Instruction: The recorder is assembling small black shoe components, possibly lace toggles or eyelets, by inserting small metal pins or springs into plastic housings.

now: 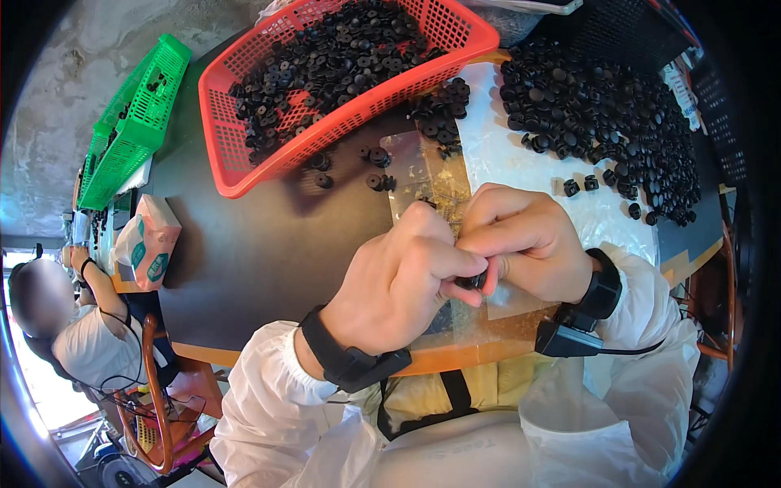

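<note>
My left hand (pixel 403 281) and my right hand (pixel 529 240) meet above the near edge of the table. Between their closed fingertips is a small round black part (pixel 470 282), mostly covered by the fingers. Beyond my hands a red basket (pixel 350 108) holds a heap of black disc-like parts (pixel 342 57) with holes in the middle. Several loose discs (pixel 377 157) lie beside the basket. To the right, a big pile of black round-capped parts (pixel 586 106) spreads over a white plastic sheet (pixel 484 130).
A pink tissue pack (pixel 154 244) stands at the table's left, near a green basket (pixel 134 130). At far left a person (pixel 98 333) sits by a wooden chair (pixel 150 390). Dark crates (pixel 618 32) rise behind the right pile.
</note>
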{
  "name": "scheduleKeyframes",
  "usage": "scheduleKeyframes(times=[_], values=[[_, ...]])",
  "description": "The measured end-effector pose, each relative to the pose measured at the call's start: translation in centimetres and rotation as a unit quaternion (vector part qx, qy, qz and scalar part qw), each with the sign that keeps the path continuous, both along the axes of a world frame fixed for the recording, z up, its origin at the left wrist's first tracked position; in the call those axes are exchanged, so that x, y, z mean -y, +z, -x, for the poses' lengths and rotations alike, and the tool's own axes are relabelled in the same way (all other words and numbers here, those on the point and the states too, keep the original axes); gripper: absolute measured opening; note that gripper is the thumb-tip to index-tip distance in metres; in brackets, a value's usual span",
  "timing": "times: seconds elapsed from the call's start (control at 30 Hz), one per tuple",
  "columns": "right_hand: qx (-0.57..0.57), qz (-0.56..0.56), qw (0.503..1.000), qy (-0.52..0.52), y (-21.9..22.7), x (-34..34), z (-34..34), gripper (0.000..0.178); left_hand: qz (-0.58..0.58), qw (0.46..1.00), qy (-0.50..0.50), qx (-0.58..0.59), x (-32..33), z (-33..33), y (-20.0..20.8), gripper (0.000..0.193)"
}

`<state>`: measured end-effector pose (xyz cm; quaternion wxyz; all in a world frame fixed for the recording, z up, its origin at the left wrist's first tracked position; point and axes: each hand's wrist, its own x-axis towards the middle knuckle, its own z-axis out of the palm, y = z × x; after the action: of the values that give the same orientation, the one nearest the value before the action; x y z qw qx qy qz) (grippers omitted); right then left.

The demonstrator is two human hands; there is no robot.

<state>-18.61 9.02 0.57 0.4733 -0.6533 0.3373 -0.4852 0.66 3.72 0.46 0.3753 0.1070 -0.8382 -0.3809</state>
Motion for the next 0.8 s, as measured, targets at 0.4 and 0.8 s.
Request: scheduleKeyframes(times=[0.4,0.8], values=[[0.148,-0.223,0.960,0.083,0.1,0.2,0.5,0.022,-0.052,0.998,-0.009,-0.019,0.6,0.4,-0.2,0.040],[-0.052,-0.031,0.997,0.043,0.9,0.0,-0.1,0.033,-0.006,0.998,0.006,-0.062,-0.1,0.7,-1.8,0.040]])
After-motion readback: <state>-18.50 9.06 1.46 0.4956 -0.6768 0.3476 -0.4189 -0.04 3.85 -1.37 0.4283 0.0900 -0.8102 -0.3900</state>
